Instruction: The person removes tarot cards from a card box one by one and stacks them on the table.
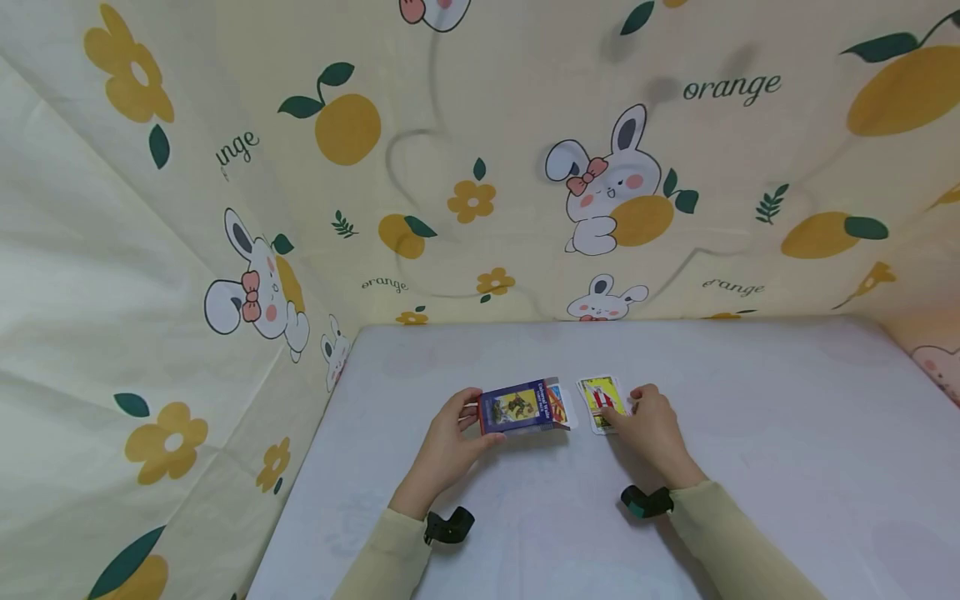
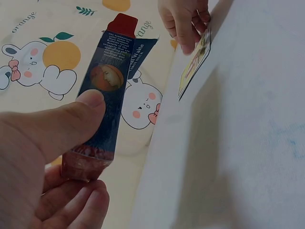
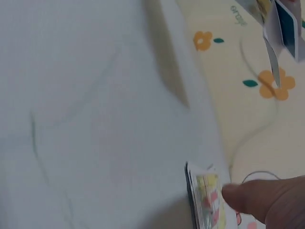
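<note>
My left hand (image 1: pixel 444 442) grips a dark blue tarot card box (image 1: pixel 514 407) by its left end, the thumb along its narrow side. In the left wrist view the box (image 2: pixel 107 95) shows its printed side and a red end flap. The box's right end is open, and a colourful card (image 1: pixel 557 403) sticks partly out of it. Just to the right, my right hand (image 1: pixel 654 432) pinches a small stack of cards (image 1: pixel 598 392) with a yellow picture on top. In the right wrist view the thumb lies at the edge of the stack (image 3: pixel 209 200).
A white-covered table (image 1: pixel 780 450) lies under both hands. Behind it hangs a cream cloth (image 1: pixel 517 100) printed with rabbits and oranges, and more such cloth runs along the left side. Each wrist wears a small black camera.
</note>
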`<action>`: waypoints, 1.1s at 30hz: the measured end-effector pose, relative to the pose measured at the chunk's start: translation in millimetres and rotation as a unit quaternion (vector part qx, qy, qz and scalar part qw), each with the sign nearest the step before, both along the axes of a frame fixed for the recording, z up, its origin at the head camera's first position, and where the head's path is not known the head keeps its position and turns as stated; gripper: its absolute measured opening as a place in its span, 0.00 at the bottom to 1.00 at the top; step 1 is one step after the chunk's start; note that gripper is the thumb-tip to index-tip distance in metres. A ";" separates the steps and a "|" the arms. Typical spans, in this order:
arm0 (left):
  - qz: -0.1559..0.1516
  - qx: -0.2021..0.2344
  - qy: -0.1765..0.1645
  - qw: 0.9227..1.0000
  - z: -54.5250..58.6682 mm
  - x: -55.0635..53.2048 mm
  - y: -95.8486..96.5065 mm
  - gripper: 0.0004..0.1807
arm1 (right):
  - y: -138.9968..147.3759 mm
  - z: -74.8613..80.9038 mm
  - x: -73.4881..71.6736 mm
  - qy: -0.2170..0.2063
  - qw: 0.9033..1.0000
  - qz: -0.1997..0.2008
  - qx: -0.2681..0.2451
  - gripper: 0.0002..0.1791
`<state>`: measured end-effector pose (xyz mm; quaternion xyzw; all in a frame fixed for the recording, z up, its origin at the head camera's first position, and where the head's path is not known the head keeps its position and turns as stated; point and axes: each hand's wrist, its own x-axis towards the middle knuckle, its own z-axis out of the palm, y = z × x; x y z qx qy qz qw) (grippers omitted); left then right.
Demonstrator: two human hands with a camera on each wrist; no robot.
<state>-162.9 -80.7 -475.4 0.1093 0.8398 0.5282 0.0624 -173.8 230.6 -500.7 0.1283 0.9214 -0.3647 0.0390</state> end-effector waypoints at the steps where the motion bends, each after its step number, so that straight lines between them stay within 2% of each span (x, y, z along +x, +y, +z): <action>1: -0.001 0.001 0.000 1.000 0.0 0.0 0.0 0.44 | -2.6 0.3 0.0 -0.003 1.000 -0.003 0.002 0.43; 4: -0.001 0.002 0.000 1.000 -0.2 -0.1 -0.1 0.44 | -11.3 -0.3 0.4 -0.014 1.000 -0.008 0.021 0.52; 7: 0.001 0.003 -0.003 1.000 0.0 0.1 -0.7 0.44 | -17.6 -1.7 -0.1 -0.012 0.999 -0.004 0.046 0.55; 15: 0.003 -0.001 -0.002 1.000 -1.1 0.2 -2.2 0.44 | -22.7 -3.8 -0.9 -0.005 0.998 0.000 0.059 0.47; 33: 0.003 0.000 -0.005 1.000 0.9 1.8 -1.0 0.43 | -21.0 -2.9 -0.6 -0.003 0.998 -0.009 0.064 0.40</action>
